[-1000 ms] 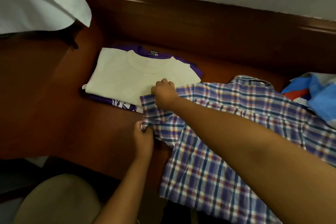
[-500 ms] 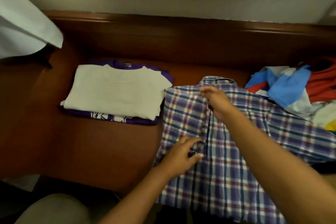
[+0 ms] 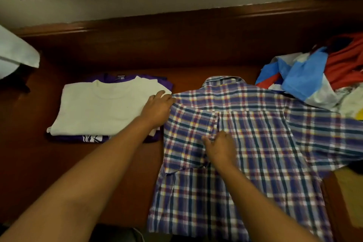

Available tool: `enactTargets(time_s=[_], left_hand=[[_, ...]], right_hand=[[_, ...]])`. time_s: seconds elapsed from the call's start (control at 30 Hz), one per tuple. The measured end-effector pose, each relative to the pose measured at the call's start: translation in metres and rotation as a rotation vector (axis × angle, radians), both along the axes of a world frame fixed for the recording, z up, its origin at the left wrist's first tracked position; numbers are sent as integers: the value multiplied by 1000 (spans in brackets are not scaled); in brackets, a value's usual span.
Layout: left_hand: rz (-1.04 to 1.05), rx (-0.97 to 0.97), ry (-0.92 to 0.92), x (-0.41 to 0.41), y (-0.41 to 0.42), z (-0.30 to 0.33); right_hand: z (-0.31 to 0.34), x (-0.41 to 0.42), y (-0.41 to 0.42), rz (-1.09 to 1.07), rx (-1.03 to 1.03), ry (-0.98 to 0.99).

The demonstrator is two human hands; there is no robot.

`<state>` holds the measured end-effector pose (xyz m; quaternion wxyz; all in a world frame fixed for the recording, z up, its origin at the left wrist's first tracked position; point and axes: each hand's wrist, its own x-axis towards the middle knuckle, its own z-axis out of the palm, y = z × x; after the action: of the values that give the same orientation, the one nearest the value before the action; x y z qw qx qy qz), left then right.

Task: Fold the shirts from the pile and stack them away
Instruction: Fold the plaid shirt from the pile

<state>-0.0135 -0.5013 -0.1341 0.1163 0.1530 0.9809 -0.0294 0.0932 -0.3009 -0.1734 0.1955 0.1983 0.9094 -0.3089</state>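
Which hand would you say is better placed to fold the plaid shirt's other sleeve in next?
Right, probably. The right hand rests on the plaid shirt's middle, nearer the unfolded sleeve spread toward the clothes pile. The left hand lies at the already folded edge beside the white shirt.

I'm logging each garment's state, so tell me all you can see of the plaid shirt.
The blue, white and red plaid woven-cotton-looking shirt lies flat, back up, collar toward the wall, on the brown wooden surface. Its left sleeve is folded in over the back; the right one spreads out. The left hand rests at its shoulder edge, the right hand presses the folded part.
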Motion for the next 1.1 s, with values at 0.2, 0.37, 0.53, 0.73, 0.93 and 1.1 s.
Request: enactTargets(time_s=[0.2,0.37,0.53,0.73,0.93,1.1], left_hand=[[-140,-18,86,-23,-11,-11],[-164,286,87,-32,-9,-11],[-67,349,58,-35,-6,-4],[-119,167,65,-47,5,-6],[107,486,-18,-86,69,-9],[233,518,-243,-132,123,-21]], right_hand=[[-11,10,-14,-13,201,64],[-6,20,-9,-216,-258,269],[9,11,1,-318,-376,292],[14,-3,36,-205,-236,218],[31,-105,100,-23,-35,374],[25,-200,127,-40,-147,259]])
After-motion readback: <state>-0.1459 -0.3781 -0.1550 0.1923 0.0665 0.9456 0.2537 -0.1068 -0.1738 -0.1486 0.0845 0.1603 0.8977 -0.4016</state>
